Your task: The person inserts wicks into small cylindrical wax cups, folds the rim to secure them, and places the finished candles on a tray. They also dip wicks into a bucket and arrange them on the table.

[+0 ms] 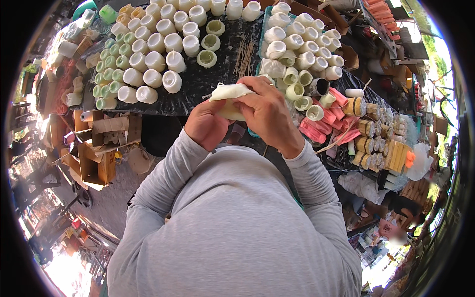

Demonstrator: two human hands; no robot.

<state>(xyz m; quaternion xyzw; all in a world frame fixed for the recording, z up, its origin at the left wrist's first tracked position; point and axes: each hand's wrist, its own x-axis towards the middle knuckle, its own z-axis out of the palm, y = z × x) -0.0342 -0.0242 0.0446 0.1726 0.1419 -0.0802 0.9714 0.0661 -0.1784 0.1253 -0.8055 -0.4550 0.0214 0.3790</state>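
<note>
Both my hands are closed around a pale cream, waxy-looking candle (231, 92) with an uneven rim, held in front of my chest at the table's near edge. My left hand (205, 123) grips it from the lower left. Over its right side reach the fingers of my right hand (269, 109), with the thumb pressed against it. A short string stands out at the candle's upper left end. Part of the candle is hidden behind my fingers. Beyond my hands lies a bundle of thin brown sticks (244, 57) on the black table cover (225, 74).
Several rows of white and greenish candles (154, 59) stand at the left. More crowd a teal tray (261, 42) at the right, some hollow. Pink wrapped pieces (316, 129) and tied bundles (363, 129) lie farther right. Cardboard boxes (96, 163) stand below left. Another person (403, 213) is at lower right.
</note>
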